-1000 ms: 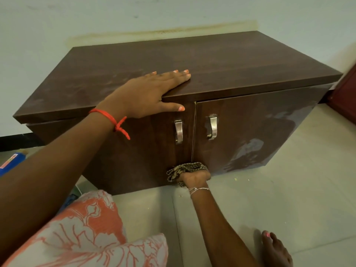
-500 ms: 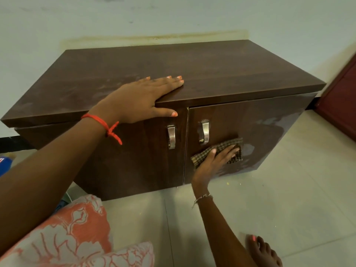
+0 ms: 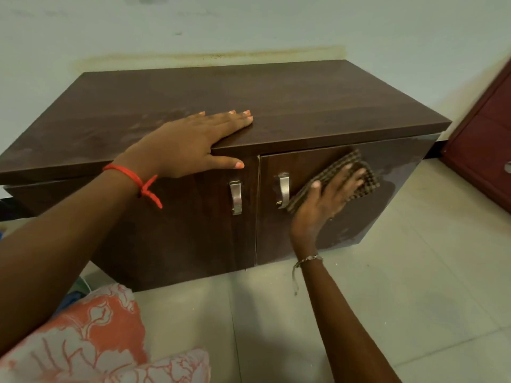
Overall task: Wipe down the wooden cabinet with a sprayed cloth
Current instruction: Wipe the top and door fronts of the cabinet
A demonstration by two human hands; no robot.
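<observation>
A low dark wooden cabinet (image 3: 290, 106) with two doors and metal handles stands on the floor against the wall. My left hand (image 3: 193, 142) lies flat on its top front edge, fingers spread, thumb hanging over the left door. My right hand (image 3: 323, 200) presses a checked brown cloth (image 3: 367, 178) flat against the upper part of the right door, just right of its handle (image 3: 283, 189). Wet streaks show on the right door's outer side.
A dark red piece of furniture (image 3: 484, 150) stands at the right edge. Tiled floor (image 3: 414, 286) stretches in front of the cabinet. My knee in orange-and-white patterned fabric (image 3: 91, 341) fills the lower left. Something blue lies on the floor beside it.
My right hand has carried the cloth from the bottom of the door seam up and to the right across the right door. My left hand has stayed on the cabinet top.
</observation>
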